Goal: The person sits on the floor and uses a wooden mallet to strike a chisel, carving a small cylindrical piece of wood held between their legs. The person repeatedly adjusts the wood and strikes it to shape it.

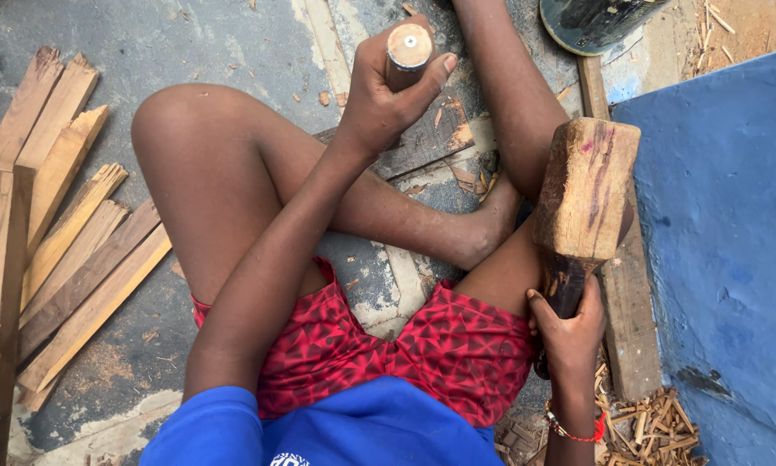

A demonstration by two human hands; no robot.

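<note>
Both hands clamped: left hand (379,99) on an upright chisel handle (408,50), right hand (569,332) on a wooden mallet (585,194) (raised)

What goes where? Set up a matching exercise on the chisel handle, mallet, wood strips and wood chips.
Things:
1. chisel handle
2. wooden mallet
3. wood strips
4. wood chips

Places:
A. piled on the floor at the picture's left
B. in the left hand's grip
C. scattered at the picture's bottom right
D. in the right hand's grip

Pairs: 1-B, 2-D, 3-A, 4-C
</note>
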